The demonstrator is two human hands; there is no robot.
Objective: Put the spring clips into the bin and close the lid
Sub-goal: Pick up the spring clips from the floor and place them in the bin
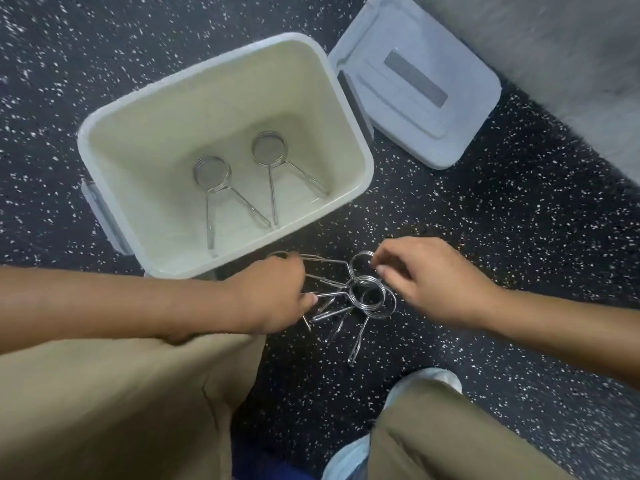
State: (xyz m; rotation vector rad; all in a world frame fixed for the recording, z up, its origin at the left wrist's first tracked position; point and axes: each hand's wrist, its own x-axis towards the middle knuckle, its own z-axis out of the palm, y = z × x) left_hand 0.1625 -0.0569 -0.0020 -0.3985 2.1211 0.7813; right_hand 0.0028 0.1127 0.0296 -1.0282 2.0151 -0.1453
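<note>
While left hand [273,292] hides handles, clips [367,296] tangle indistinctly

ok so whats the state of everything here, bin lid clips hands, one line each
pale plastic bin: open, upright on the floor
grey lid: off, lying beside the bin
two steel spring clips: flat on the bin bottom
pile of steel clips: tangled on the floor
left hand: gripping clip handles
right hand: pinching a clip ring

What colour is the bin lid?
Pale blue-grey lid, with a darker grey rectangular patch; head view.
</note>
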